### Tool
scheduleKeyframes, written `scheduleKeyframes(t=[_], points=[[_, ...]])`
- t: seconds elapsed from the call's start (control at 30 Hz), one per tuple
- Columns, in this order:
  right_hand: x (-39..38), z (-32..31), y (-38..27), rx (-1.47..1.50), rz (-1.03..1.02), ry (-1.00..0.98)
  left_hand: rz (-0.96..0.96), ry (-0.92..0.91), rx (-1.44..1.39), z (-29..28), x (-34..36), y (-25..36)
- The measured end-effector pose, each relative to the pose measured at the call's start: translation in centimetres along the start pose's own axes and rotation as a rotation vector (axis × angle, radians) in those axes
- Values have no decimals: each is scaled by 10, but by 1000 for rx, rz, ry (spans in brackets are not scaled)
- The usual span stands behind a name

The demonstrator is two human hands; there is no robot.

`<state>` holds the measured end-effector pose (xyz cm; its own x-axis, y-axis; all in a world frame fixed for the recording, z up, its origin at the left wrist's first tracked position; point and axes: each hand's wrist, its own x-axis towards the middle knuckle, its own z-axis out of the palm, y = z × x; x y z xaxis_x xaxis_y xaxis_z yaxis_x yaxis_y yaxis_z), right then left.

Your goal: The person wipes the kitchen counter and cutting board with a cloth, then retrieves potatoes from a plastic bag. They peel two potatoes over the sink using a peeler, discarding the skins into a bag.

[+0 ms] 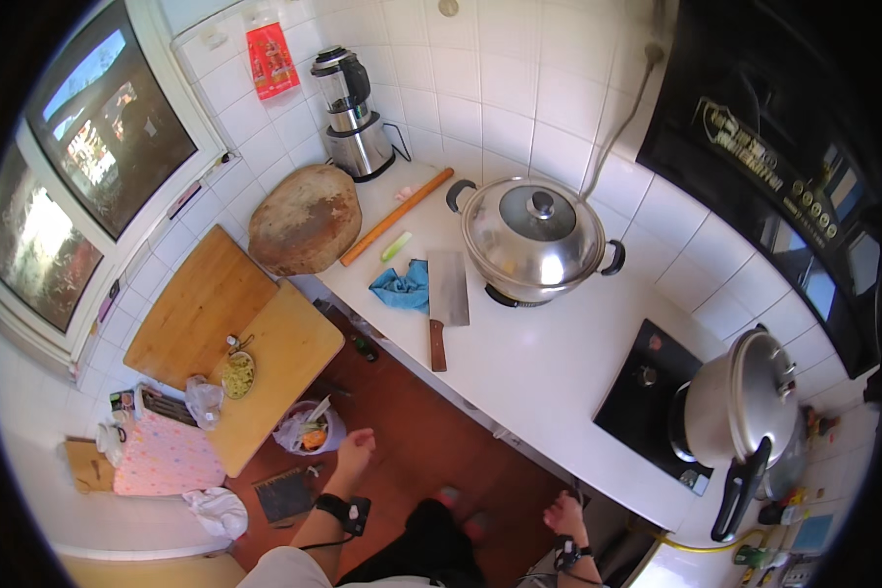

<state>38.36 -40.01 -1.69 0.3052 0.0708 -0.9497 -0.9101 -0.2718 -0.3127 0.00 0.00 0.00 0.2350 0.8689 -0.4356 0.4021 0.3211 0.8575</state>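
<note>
Left hand (357, 451): fingers loosely curled, apparently empty; just right of the waste bin (337, 427) in view, contact cannot be told.

Right hand (563, 514): fingers partly bent, near the front edge of the white worktop (539, 367); whether it grips anything cannot be told.

Waste bin: on the red-brown floor (392, 412), lined with a pale bag, holding mixed scraps, one orange; nearest item to the left hand, well apart from the right.

Cleaver (449, 292): flat on the white worktop, brown handle toward the person, beyond both hands.

Blue cloth (400, 286): crumpled, against the cleaver blade's left side.

Rolling pin (398, 218): laid diagonally, beyond the cloth; pale-green vegetable piece (396, 246) between.

Lidded steel pan (534, 240): two-handled, right of the cleaver.

Pressure cooker (740, 402): on the black hob (647, 392), far right.

Bowl (237, 376): yellow-green contents, on the wooden worktop (294, 333), left of the left hand.
</note>
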Motion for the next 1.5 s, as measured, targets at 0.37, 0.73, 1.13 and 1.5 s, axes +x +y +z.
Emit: scheduleKeyframes(t=[0.37, 0.73, 1.13, 1.5], points=[[-149, 231, -82, -772, -964, -51, 831, 157, 488, 60, 150, 230], [-130, 474, -107, -1350, -1014, 266, 1027, -274, 933, 90, 267, 273], [-212, 351, -78, -1268, -980, 320, 654, -4, 884, 145, 335, 308], [-330, 214, 51, -1052, -675, 797, 854, -206, 920, 201, 237, 269]])
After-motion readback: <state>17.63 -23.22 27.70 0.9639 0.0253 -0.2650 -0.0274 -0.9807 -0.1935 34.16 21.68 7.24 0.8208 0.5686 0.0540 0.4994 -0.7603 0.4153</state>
